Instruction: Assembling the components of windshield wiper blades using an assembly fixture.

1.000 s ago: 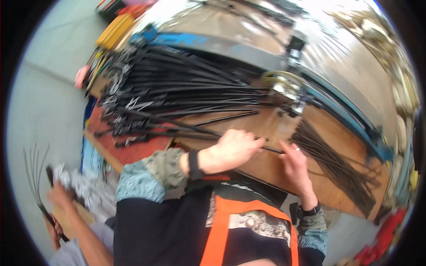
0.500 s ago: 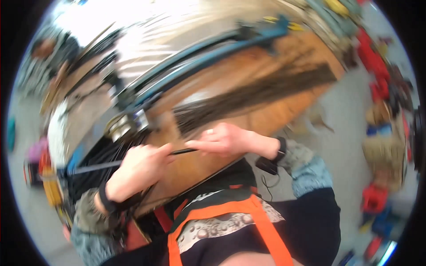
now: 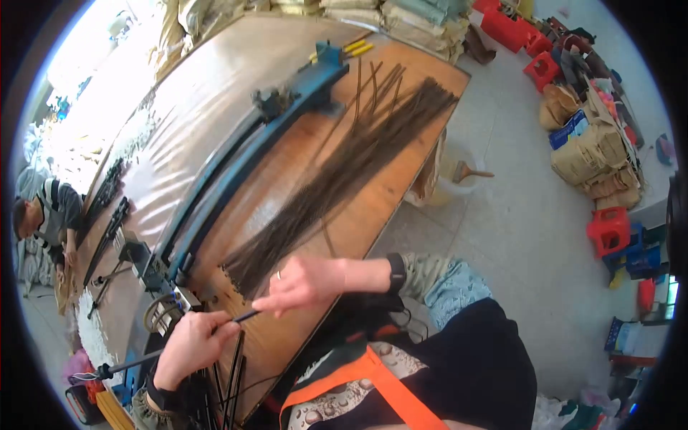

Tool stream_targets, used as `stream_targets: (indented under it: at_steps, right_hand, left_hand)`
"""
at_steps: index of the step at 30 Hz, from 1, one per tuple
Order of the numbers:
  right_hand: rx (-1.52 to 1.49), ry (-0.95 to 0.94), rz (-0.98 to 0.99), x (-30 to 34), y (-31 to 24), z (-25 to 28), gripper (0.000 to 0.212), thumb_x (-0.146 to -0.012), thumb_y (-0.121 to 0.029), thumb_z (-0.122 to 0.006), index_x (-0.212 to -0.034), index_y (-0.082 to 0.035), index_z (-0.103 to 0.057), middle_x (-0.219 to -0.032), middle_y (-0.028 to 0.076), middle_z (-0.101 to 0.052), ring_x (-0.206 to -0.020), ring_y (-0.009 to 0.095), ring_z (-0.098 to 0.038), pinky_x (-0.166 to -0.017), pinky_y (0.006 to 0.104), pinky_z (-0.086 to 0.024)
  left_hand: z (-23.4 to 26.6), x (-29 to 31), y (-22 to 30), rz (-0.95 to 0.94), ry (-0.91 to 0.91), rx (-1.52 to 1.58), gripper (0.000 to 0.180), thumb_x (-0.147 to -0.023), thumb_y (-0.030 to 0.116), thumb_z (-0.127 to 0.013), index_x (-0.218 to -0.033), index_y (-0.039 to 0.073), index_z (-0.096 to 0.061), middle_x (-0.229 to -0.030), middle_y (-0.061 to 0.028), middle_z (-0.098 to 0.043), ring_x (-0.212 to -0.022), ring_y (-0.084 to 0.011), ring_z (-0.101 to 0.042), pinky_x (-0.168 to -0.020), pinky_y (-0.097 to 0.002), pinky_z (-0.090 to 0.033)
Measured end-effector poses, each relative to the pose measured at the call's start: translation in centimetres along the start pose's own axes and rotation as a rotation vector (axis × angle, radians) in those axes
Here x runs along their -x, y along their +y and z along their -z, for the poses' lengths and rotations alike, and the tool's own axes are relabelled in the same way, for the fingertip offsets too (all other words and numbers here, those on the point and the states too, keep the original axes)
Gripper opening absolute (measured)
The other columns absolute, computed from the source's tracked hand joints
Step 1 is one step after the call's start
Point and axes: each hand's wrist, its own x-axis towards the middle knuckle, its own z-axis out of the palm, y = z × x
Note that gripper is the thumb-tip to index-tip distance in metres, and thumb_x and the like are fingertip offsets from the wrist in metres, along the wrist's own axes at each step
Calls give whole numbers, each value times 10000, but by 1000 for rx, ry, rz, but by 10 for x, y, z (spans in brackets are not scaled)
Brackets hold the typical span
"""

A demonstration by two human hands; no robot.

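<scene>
A thin dark metal rod (image 3: pixel 236 319) lies across the wooden workbench (image 3: pixel 373 208) between my two hands. My left hand (image 3: pixel 192 344) is closed around it near the bench's near left end. My right hand (image 3: pixel 304 283) pinches the rod's other end with thumb and fingers, just beside a long bundle of dark rods (image 3: pixel 344 172) spread along the bench. More bent rods (image 3: pixel 229 380) hang below my left hand.
A long blue bending machine (image 3: pixel 236 165) runs along the bench, with a round metal head (image 3: pixel 161 312) near my left hand. Another person (image 3: pixel 46 222) sits at far left. Red stools (image 3: pixel 609 229), sacks and cardboard stand on the floor to the right.
The view has swung to the right along the bench. My hands have moved apart along the rod, the right one now pinching its end by the bundle.
</scene>
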Motion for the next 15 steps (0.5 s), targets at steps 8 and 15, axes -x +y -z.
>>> stream_targets:
  at_steps: [8, 15]
  right_hand:
    - [-506, 438, -675, -4, -7, -21, 464, -923, -54, -606, -1381, -39, -538, -758, 59, -636, -638, 103, -604, -600, 245, -492]
    - [-79, 45, -537, -10, 2, 13, 512, -907, -55, -630, -1406, -53, -514, -823, 74, -649, -702, 117, -611, -641, 270, -518]
  left_hand:
    - [-28, -15, 5, -60, 377, 122, 205, -927, 217, -622, -930, 16, -663, -706, -229, -615, -626, -356, -626, -572, -410, -482]
    - [-30, -12, -5, -188, 527, -379, 220, -938, 315, -600, -1000, 105, -615, -703, -129, -650, -647, -350, -664, -539, -486, -485]
